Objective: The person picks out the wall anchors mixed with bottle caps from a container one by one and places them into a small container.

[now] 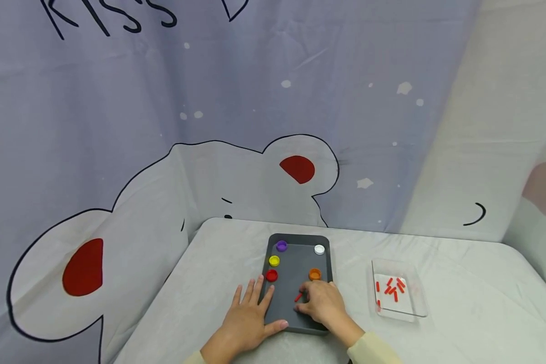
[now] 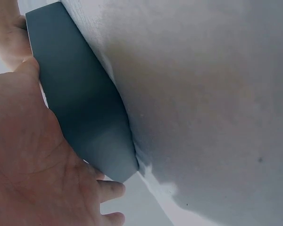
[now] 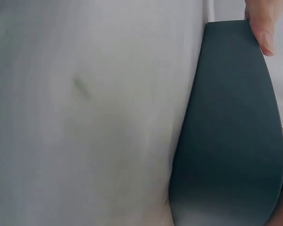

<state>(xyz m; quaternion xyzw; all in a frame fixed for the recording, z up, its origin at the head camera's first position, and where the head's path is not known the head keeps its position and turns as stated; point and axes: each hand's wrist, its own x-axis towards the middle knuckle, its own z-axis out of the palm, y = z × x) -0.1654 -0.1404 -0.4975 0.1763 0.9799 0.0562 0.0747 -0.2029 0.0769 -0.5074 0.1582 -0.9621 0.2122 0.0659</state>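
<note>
In the head view a dark grey tray [image 1: 296, 318] lies on the cloth-covered table. My left hand [image 1: 244, 323] rests with spread, straight fingers along its near left side, the thumb at the near rim. Over the tray's near right part is my right hand [image 1: 324, 302], fingers bent. A small red stick [image 1: 298, 297] shows between its index finger and thumb; whether they pinch it cannot be told. Round caps stand in the tray: purple [image 1: 281, 245], yellow [image 1: 274, 261] and red [image 1: 271, 275] at left, white [image 1: 319, 249] and orange [image 1: 315, 274] at right. Both wrist views show the tray's outer wall [image 2: 85, 89].
To the right of the tray stands a clear plastic box [image 1: 414, 303] holding several red sticks [image 1: 393, 290]. Wrinkled white cloth [image 1: 218, 273] covers the table. Behind it hangs a printed curtain [image 1: 255, 91].
</note>
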